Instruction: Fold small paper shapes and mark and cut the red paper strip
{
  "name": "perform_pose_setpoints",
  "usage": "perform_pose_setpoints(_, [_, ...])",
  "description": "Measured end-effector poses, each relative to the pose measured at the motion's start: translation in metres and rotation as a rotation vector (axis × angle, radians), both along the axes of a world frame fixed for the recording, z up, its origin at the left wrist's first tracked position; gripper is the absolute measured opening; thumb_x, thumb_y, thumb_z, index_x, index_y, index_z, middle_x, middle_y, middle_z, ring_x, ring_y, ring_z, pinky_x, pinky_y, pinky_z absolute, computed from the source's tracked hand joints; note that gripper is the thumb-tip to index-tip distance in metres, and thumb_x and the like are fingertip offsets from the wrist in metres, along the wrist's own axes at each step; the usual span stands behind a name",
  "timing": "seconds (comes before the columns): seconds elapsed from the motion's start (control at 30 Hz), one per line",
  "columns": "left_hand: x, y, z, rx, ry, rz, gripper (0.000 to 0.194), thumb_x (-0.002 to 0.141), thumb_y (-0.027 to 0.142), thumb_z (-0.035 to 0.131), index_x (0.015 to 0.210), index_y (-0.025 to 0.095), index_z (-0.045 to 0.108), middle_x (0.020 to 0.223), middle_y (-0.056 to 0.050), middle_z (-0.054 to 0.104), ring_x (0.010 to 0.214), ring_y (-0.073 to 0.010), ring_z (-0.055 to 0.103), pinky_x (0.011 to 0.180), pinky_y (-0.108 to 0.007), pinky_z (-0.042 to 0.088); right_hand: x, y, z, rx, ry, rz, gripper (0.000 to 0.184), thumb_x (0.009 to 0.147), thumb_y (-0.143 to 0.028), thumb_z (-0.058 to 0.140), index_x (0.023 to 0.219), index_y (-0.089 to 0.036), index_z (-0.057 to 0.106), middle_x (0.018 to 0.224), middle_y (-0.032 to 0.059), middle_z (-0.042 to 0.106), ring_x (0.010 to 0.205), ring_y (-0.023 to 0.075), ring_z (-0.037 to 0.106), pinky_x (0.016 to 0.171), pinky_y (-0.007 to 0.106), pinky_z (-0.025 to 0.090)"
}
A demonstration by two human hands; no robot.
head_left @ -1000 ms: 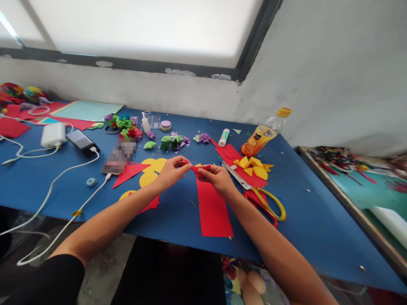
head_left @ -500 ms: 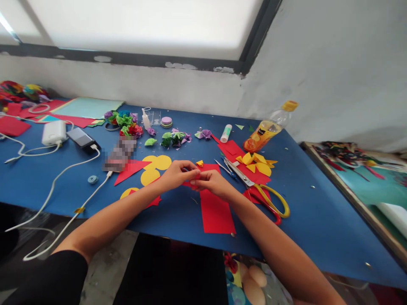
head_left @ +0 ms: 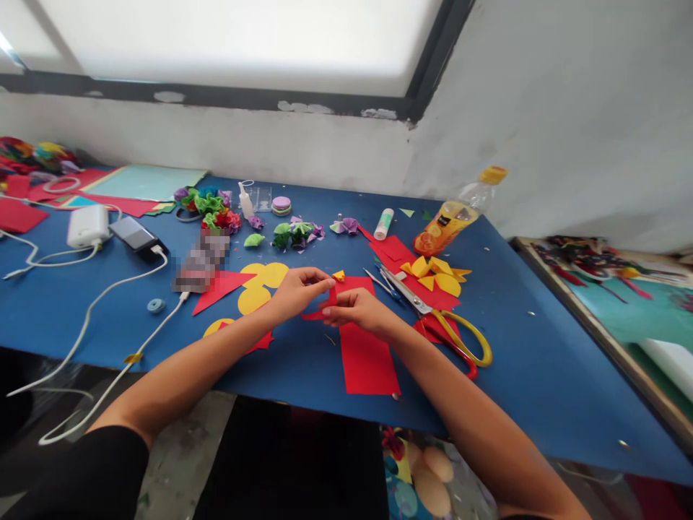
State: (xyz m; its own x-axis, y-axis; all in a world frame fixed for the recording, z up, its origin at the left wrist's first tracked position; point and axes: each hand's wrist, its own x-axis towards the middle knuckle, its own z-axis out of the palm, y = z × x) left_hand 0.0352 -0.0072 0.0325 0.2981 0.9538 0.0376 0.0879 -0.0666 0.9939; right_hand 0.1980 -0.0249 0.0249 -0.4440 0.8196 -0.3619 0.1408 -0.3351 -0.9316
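Observation:
A small folded piece of red paper (head_left: pixel 312 315) is held between my two hands above the table. My left hand (head_left: pixel 299 290) pinches its upper end with thumb and forefinger. From the other side, my right hand (head_left: pixel 354 310) grips the lower part, and its fingers hide some of the paper. Below the right hand lies a red paper rectangle (head_left: pixel 369 361). A small folded yellow paper piece (head_left: pixel 338 276) sits just beyond the fingertips. Yellow paper circles (head_left: pixel 254 299) lie left of my left hand.
To the right are yellow-handled scissors (head_left: pixel 463 339), folded yellow pieces (head_left: pixel 445 283), a glue stick (head_left: pixel 384 224) and a juice bottle (head_left: pixel 447 224). Crumpled paper flowers (head_left: pixel 297 233) line the back. Phones (head_left: pixel 138 236) with white cables (head_left: pixel 116 285) and a power bank (head_left: pixel 88 225) occupy the left.
My fingertips have drawn slightly apart, the left ones rising a little. More of the red paper now shows between them. The view has shifted slightly.

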Motion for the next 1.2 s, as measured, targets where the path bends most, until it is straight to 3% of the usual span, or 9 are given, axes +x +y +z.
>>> perform_pose_setpoints(0.1, [-0.001, 0.002, -0.001, 0.026, -0.019, 0.018, 0.023, 0.068, 0.037, 0.063, 0.068, 0.014, 0.063, 0.059, 0.000, 0.058, 0.057, -0.0089, 0.049, 0.054, -0.021, 0.039, -0.001, 0.000, 0.001, 0.052, 0.043, -0.022, 0.027, 0.056, -0.031, 0.079, 0.077, -0.016, 0.071, 0.067, 0.0000, 0.069, 0.064, 0.0108, 0.063, 0.066, 0.024, 0.049])
perform_pose_setpoints(0.3, [-0.002, 0.006, -0.003, 0.079, -0.169, 0.094, 0.024, 0.073, 0.038, 0.062, 0.077, 0.014, 0.059, 0.065, 0.000, 0.061, 0.061, -0.0093, 0.057, 0.061, -0.022, 0.047, -0.003, -0.001, 0.001, 0.262, 0.099, -0.246, 0.024, 0.058, -0.026, 0.077, 0.079, -0.020, 0.068, 0.074, -0.0022, 0.068, 0.069, 0.0107, 0.060, 0.072, 0.026, 0.047])
perform_pose_setpoints(0.47, [-0.003, 0.008, -0.009, 0.089, -0.194, 0.100, 0.024, 0.075, 0.038, 0.062, 0.080, 0.015, 0.060, 0.064, 0.001, 0.061, 0.060, -0.0083, 0.056, 0.059, -0.021, 0.047, -0.001, 0.001, 0.000, 0.362, 0.069, -0.293, 0.026, 0.061, -0.029, 0.075, 0.084, -0.019, 0.070, 0.083, 0.0003, 0.068, 0.077, 0.0135, 0.061, 0.081, 0.031, 0.046])
perform_pose_setpoints(0.6, [-0.004, 0.010, -0.010, 0.072, -0.225, 0.131, 0.024, 0.074, 0.038, 0.063, 0.079, 0.015, 0.060, 0.064, 0.001, 0.060, 0.061, -0.0081, 0.057, 0.059, -0.020, 0.046, -0.001, 0.003, -0.001, 0.304, 0.115, -0.357, 0.040, 0.058, -0.028, 0.078, 0.095, -0.022, 0.067, 0.075, -0.0025, 0.067, 0.072, 0.0123, 0.061, 0.077, 0.030, 0.048])
perform_pose_setpoints(0.77, [-0.004, 0.011, -0.010, 0.068, -0.228, 0.145, 0.024, 0.074, 0.039, 0.063, 0.077, 0.015, 0.059, 0.062, 0.002, 0.060, 0.058, -0.0078, 0.056, 0.058, -0.020, 0.046, -0.002, 0.003, -0.001, 0.242, 0.141, -0.379, 0.030, 0.054, -0.030, 0.080, 0.078, -0.019, 0.066, 0.075, -0.0009, 0.067, 0.071, 0.0129, 0.062, 0.075, 0.030, 0.049])
perform_pose_setpoints(1.2, [-0.003, 0.010, -0.009, 0.100, -0.228, 0.123, 0.023, 0.074, 0.038, 0.063, 0.074, 0.015, 0.058, 0.061, 0.002, 0.058, 0.058, -0.0081, 0.055, 0.056, -0.020, 0.046, -0.001, 0.002, 0.002, 0.093, 0.106, -0.243, 0.025, 0.053, -0.031, 0.081, 0.071, -0.018, 0.069, 0.068, -0.0007, 0.068, 0.064, 0.0110, 0.061, 0.077, 0.031, 0.048])
